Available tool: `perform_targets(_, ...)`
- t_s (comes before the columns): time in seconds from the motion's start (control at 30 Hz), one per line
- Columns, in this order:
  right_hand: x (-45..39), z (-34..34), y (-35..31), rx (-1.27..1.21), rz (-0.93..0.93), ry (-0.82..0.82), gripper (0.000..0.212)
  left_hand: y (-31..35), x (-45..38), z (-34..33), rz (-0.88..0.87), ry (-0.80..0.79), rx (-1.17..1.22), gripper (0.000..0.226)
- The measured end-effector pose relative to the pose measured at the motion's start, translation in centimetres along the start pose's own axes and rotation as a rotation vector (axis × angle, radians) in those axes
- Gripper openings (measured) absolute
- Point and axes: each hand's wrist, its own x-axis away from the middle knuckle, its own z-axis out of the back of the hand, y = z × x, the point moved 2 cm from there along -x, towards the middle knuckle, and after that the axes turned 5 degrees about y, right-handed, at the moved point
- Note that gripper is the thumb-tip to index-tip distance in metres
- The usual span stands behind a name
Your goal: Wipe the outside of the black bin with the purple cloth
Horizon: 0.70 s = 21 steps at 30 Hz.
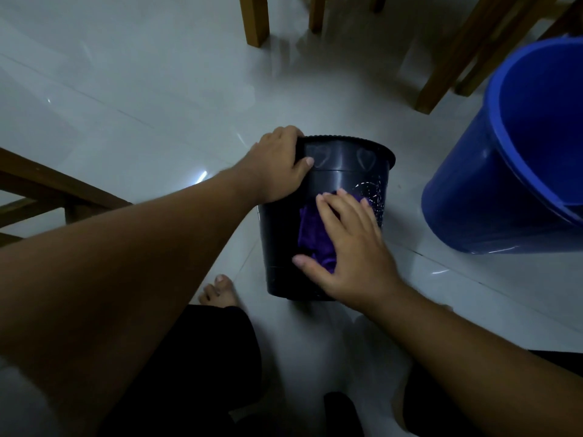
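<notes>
Black plastic bin [334,181], round with a ribbed rim and faint heart shapes pressed below it, stands upright on the glossy pale tiled floor [157,105] in front of the person. Their left hand [277,165] grips the rim on its near left side, thumb on the outer wall and fingers curled over the edge. Their right hand [350,247] lies flat with fingers spread, pressing a crumpled purple cloth [312,234] against the bin's outer wall. White speckled marks show on the wall just beyond the fingertips. A large blue plastic bucket [504,171] stands near on the right, apart from the bin. Wooden chair legs [254,20] rise behind, and a bare foot [219,291] rests beside the bin's base
</notes>
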Motion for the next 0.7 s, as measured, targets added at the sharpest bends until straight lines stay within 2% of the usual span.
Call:
perform_targets(0.07,0.4,-0.7,0.0,0.03,-0.055,0.074,0.076,0.9,-0.1,-0.1,0.026,-0.032,-0.021,0.061)
perform_targets(0.13,0.9,-1.2,0.6,0.069,-0.048,0.099,0.069,1.9,-0.1,-0.5,0.036,-0.01,-0.059,0.056)
perform_targets(0.27,-0.8,-1.0,2.3,0.071,0.008,0.142,0.064,2.2,-0.1,-0.9,0.025,0.035,-0.105,0.056)
perform_targets(0.4,-3.3,-0.4,2.8,0.046,-0.114,0.147,0.065,1.5,-0.3,-0.4,-0.025,0.018,-0.059,0.054)
perform_targets(0.47,-1.6,-0.8,2.3,0.07,-0.063,0.15,0.064,1.5,-0.5,-0.3,-0.016,-0.024,-0.06,0.053)
perform_targets(0.6,3.1,-2.1,1.7,0.084,0.156,0.143,0.06,1.6,-0.5,-0.5,0.013,-0.073,-0.115,0.057)
perform_targets(0.7,2.4,-1.9,2.5,0.042,0.147,0.128,0.064,2.3,-0.5,-0.6,0.059,-0.057,-0.093,0.051)
